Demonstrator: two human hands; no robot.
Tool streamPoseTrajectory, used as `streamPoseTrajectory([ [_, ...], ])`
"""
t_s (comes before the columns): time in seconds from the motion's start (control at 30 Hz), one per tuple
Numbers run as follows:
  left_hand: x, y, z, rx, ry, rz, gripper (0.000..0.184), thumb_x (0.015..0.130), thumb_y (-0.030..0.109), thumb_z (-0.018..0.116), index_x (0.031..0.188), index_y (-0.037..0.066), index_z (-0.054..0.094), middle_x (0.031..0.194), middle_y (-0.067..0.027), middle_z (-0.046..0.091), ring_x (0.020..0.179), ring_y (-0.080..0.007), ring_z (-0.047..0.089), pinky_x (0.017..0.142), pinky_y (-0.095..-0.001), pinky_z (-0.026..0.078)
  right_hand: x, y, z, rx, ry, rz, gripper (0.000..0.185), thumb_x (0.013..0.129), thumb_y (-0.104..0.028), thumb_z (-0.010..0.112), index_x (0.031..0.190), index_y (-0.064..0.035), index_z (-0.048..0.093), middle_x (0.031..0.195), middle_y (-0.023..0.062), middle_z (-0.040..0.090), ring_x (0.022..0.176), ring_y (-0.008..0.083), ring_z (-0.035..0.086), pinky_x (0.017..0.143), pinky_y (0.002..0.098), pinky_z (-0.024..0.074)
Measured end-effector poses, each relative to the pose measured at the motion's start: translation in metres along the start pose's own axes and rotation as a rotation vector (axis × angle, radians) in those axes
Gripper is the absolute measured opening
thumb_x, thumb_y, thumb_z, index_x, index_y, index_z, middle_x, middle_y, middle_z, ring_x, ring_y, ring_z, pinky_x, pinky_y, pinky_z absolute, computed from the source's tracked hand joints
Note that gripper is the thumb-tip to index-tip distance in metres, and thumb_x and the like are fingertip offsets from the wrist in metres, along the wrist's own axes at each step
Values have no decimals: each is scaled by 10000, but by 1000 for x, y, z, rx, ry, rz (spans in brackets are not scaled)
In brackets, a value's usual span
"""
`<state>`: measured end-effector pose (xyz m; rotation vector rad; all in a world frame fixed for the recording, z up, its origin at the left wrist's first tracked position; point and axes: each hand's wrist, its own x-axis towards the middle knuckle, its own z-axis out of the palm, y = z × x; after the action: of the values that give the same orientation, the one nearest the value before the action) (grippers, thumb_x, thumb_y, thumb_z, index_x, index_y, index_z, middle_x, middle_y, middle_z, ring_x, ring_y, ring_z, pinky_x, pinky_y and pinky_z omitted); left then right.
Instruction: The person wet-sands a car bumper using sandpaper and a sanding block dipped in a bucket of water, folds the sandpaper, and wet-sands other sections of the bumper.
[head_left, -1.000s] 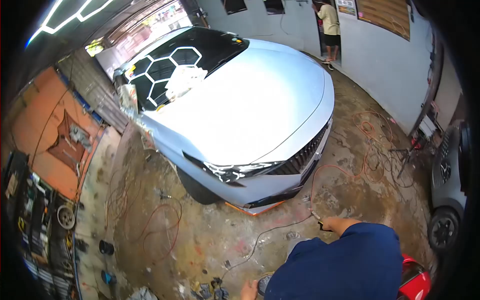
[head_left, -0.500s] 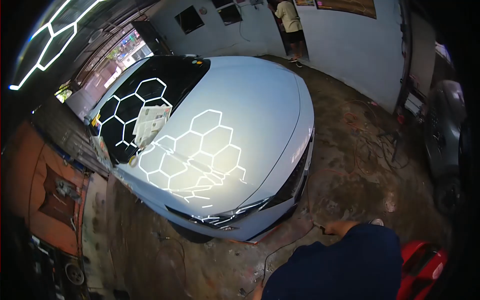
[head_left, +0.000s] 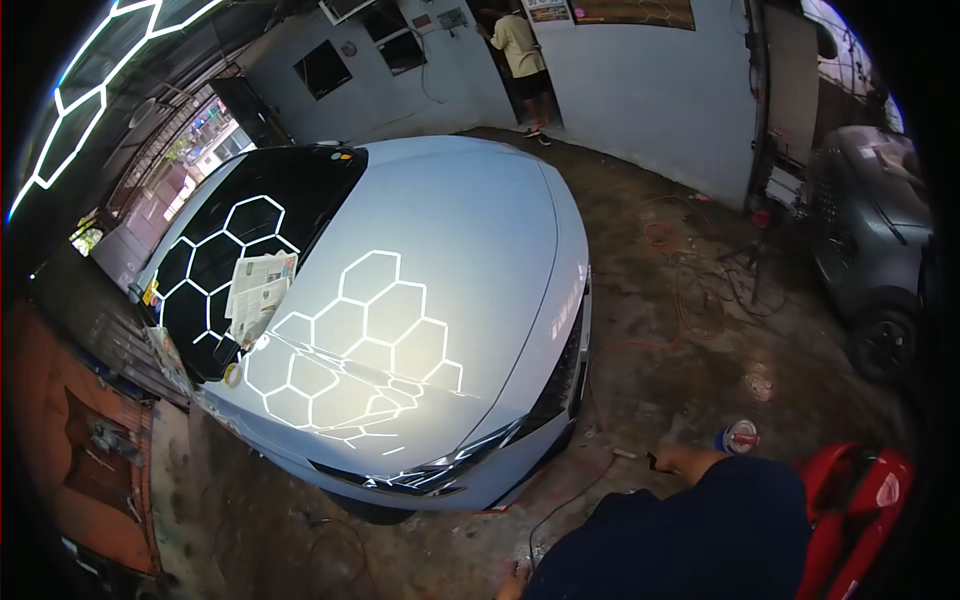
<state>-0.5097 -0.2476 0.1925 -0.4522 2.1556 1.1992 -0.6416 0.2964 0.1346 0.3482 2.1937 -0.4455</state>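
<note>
dim; hexagonal ceiling lights (head_left: 104,96) mirrored on hood (head_left: 470,250); fisheye-bent, black corners.

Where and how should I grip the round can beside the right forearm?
Grip the can around its side wall just below the top, fingers coming down from above. It looks upright, its round top faces up in view and I see no handle. Probably avoid the near side, where the sleeve crowds it from this view.

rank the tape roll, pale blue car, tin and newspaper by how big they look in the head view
Largest to smallest:
1. pale blue car
2. newspaper
3. tin
4. tape roll
</note>
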Motion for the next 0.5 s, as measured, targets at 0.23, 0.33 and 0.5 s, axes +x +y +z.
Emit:
streamPoseTrajectory([
  [0.23,1,-32,-27,26,-84,34,648,1008,480,526,1439,-3,502,1369,-223,603,1297,-353,557,1109,-412,406,-42,19,37,137,113,118,404,803,-232,647,1135,-18,728,1199,236,686,1091,397,662,905,483,504],
  [0.33,-4,-43,-40,47,-144,40,641,1008,474,529,1438,-1,505,1366,-219,604,1292,-348,559,1106,-409,409,-89,8,47,135,146,132,419,817,-238,639,1164,-17,717,1207,253,676,1091,407,657,909,485,500],
  [0.5,-8,-58,-52,88,-250,31,628,1010,462,534,1436,1,509,1362,-213,607,1284,-340,563,1100,-405,414,-189,-31,70,306,71,332,446,819,-213,648,1208,1,689,1180,270,678,1067,425,655,905,494,494],
])
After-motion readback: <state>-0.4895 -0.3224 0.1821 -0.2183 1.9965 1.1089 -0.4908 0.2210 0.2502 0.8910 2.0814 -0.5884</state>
